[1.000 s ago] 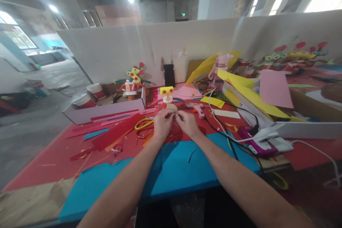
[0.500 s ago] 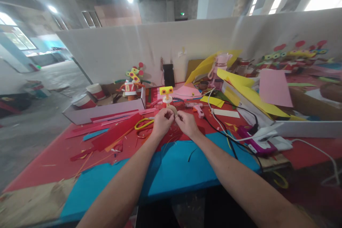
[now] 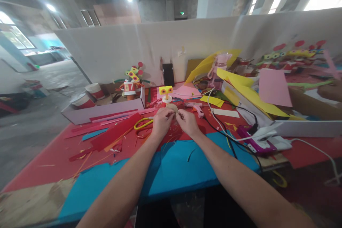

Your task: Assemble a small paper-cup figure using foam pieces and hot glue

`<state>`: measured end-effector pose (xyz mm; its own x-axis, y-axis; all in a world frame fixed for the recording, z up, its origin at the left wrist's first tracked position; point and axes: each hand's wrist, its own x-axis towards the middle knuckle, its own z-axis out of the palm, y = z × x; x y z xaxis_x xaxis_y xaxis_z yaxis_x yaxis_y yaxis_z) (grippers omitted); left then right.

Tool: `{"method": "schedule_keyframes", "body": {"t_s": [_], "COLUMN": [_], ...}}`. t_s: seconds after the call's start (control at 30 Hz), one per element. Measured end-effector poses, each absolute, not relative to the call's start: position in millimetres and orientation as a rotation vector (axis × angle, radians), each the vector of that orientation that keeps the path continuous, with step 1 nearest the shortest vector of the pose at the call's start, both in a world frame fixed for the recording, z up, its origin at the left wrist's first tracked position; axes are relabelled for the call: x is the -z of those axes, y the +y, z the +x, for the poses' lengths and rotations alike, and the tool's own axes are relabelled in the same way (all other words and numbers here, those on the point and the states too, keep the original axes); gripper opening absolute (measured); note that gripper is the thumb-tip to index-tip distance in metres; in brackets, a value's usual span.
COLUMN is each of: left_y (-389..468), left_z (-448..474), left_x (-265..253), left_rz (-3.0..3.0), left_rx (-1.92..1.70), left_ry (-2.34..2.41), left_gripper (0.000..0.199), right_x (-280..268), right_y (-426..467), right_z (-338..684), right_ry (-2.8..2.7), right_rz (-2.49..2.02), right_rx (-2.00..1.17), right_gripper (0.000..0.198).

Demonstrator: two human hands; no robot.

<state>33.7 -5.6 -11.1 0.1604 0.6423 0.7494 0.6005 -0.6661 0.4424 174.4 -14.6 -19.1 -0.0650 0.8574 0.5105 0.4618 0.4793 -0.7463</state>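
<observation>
Blue sheeting (image 3: 184, 167) lay nearest you; beyond, your left hand (image 3: 161, 122) and right hand (image 3: 187, 122) pinched a tan disc (image 3: 172, 107), seemingly to steady it, just before the yellow-headed figure (image 3: 166, 91); behind, a phone (image 3: 168, 74) leaned against the partition (image 3: 120, 42).

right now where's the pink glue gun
In the head view, the pink glue gun lies on the red covering, just beyond and right of the right hand; the yellow-headed figure is to its left.

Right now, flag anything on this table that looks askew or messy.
A yellow sheet lies askew across the white box, not flat inside. Paper scraps litter the red tabletop left of the left hand.
</observation>
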Motion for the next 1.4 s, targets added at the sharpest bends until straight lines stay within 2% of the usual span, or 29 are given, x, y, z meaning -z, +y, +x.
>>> {"method": "schedule_keyframes", "body": {"t_s": [0.3,0.63,1.07,1.4], "left_y": [-4.6,-6.0,-6.1,-3.6], "left_z": [31.9,31.3,30.1,28.7], "left_x": [10.1,9.2,7.5,7.8], "left_rz": [2.286,2.261,2.579,2.447], "left_rx": [-1.414,-1.455,-1.422,-1.4], "left_ry": [1.305,1.326,1.27,1.293], "left_gripper": [0.01,0.008,0.013,0.013], "right_x": [20.4,20.0,19.7,18.9], "right_y": [-14.4,-11.5,-14.0,-10.8], "right_z": [175.2,178.7,178.3,178.9], "right_ry": [-1.803,-1.757,-1.877,-1.814], "right_rz": [-1.129,-1.169,-1.174,-1.152], "right_rx": [-0.399,-0.363,-0.312,-0.429], "right_gripper": [0.019,0.024,0.018,0.023]}}
